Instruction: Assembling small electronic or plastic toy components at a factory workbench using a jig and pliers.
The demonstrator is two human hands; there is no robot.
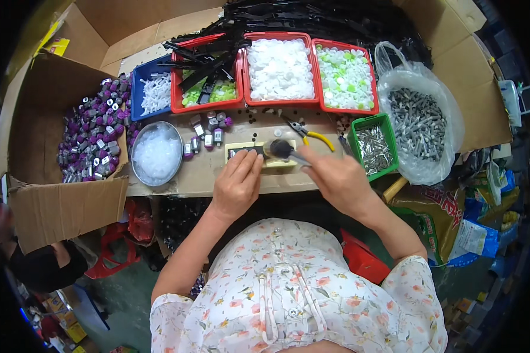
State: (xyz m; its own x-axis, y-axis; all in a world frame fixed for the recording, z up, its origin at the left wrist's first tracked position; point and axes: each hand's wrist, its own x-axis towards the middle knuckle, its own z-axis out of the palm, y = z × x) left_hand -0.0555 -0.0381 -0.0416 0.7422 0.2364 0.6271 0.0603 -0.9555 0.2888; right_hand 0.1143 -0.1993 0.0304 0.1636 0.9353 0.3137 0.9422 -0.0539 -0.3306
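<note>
My left hand point(237, 182) rests with its fingers on a small pale wooden block jig point(248, 154) at the front middle of the cardboard-topped bench, pressing on a dark part seated in it. My right hand point(335, 176) grips the handle of a small hammer point(281, 149), whose black head sits over the jig's right end. A few small purple-and-silver motors point(209, 132) stand just behind the jig.
Red trays hold black strips point(209, 76), white caps point(280, 69) and green-white caps point(346, 76); a blue tray point(152, 91) has white pieces. There is a metal bowl point(156, 154), a green bin point(372, 147), a bag of metal parts point(418, 123), yellow pliers point(309, 132) and a carton of motors point(91, 138).
</note>
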